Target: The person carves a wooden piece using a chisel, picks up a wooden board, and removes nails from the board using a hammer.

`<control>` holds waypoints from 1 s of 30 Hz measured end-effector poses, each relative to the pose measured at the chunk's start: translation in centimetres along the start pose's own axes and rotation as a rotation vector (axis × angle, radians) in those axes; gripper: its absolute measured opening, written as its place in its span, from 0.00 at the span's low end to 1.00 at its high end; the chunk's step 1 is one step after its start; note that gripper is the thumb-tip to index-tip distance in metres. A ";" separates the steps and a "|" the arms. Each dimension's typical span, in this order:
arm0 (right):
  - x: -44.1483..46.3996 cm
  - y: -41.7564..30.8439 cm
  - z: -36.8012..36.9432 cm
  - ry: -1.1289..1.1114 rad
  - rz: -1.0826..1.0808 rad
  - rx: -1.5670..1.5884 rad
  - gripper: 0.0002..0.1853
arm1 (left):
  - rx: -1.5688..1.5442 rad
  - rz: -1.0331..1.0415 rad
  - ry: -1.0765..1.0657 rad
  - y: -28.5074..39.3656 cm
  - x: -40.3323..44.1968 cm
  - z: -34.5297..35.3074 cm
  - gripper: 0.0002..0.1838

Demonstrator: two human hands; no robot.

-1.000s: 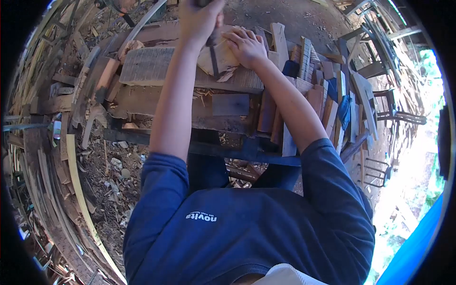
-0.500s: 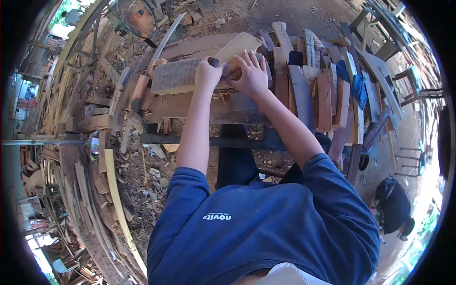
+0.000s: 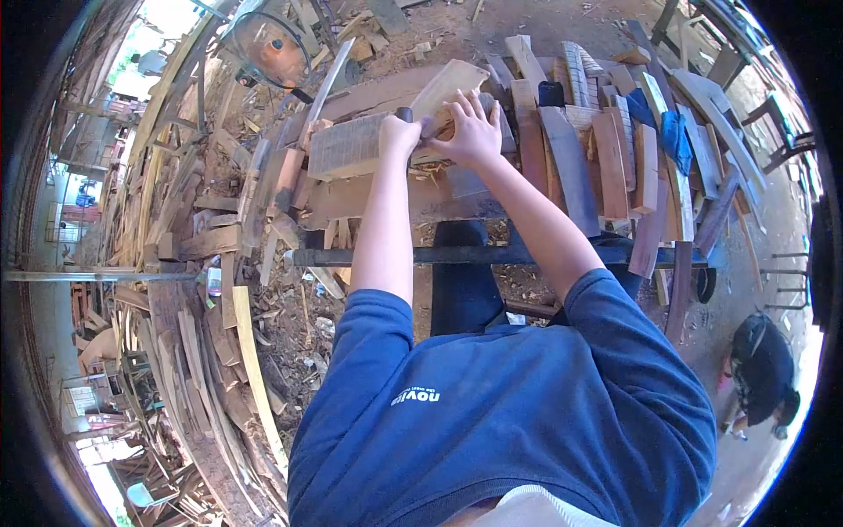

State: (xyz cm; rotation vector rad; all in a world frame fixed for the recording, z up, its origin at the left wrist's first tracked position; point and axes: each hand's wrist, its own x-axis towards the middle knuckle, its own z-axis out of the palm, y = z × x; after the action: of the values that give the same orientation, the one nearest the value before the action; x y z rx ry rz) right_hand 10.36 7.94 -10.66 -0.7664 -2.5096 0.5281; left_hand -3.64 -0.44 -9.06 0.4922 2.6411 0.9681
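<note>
My left hand (image 3: 401, 140) is closed around a dark, stubby handle-like piece (image 3: 404, 114), whose end sticks up above the fist; I cannot make out the rest of it. Fingers spread, my right hand (image 3: 475, 132) rests on a pale wooden board (image 3: 446, 88) that slants away from me. Its thumb reaches toward the left fist, and the small gap between the hands is partly shaded. Under and left of my left hand lies a thick, rough-sawn wood block (image 3: 347, 151) on a wide timber slab (image 3: 351, 200).
Several upright and leaning offcuts (image 3: 571, 167) crowd the right side, with a blue cloth (image 3: 676, 140) among them. A caged fan (image 3: 272, 51) stands at the far left. Long wood strips (image 3: 198, 378) pile up at left. Another person (image 3: 762, 369) is at the lower right.
The view has swung, so the surroundings sit differently in it. My left fist has turned slightly on the dark piece, and my right fingers are spread a little wider on the board.
</note>
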 end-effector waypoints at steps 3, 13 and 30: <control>0.1 0.0 0.8 0.023 -0.006 -0.013 0.44 | 0.065 0.010 0.030 -0.2 0.5 0.3 0.26; 0.8 5.0 -1.1 -0.161 -0.271 0.102 0.30 | 0.110 0.143 0.148 -0.8 0.6 1.0 0.32; -2.2 4.7 -0.4 -0.145 -0.191 0.325 0.13 | -0.139 0.057 -0.045 -0.4 0.5 0.1 0.28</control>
State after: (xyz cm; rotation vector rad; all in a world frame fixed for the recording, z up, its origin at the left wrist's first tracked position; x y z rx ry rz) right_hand 14.18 10.37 -13.31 -0.3738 -2.5011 0.9209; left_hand -4.15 -0.41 -9.48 0.5520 2.5112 1.1354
